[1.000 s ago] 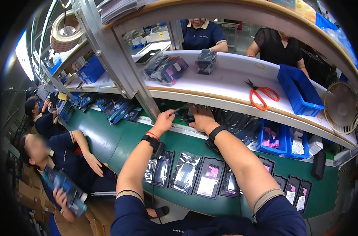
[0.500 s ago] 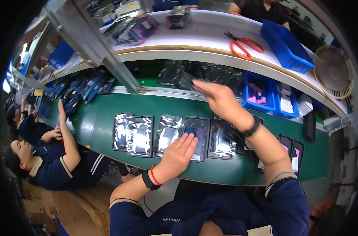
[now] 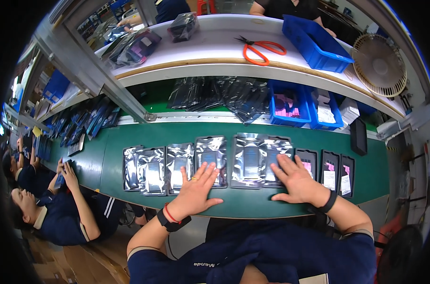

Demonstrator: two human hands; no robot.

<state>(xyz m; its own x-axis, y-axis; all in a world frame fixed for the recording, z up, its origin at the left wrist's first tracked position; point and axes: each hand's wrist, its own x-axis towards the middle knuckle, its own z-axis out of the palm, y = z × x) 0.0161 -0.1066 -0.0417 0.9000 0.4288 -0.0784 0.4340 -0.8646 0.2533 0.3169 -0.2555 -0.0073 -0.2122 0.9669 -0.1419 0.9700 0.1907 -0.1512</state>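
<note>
Across the green bench stands a row of black trays with shiny, clear-looking bags on them, a flat dark item showing through each. My left hand (image 3: 194, 190) lies open, fingers apart, its fingertips over the lower part of a bagged tray (image 3: 210, 150) and the bag (image 3: 179, 161) to its left. My right hand (image 3: 297, 182) is open too, its fingers spread flat on a bagged tray (image 3: 277, 147) right of centre. Between my hands sits another tray with a glossy bag (image 3: 249, 158). Two more bagged trays (image 3: 152, 173) lie at the left end. Neither hand grips anything.
Right of my hand are black trays (image 3: 329, 169) with pink and white contents. Behind them stand blue bins (image 3: 290, 118) and a pile of dark bags (image 3: 243, 97). The shelf above holds orange-handled scissors (image 3: 260, 49), a blue bin (image 3: 316, 45) and a fan (image 3: 379, 65). Co-workers sit left.
My right hand has come down from near the dark bags at the back onto a bagged tray. My left hand has moved slightly left and nearer to me. The head view has shifted.
</note>
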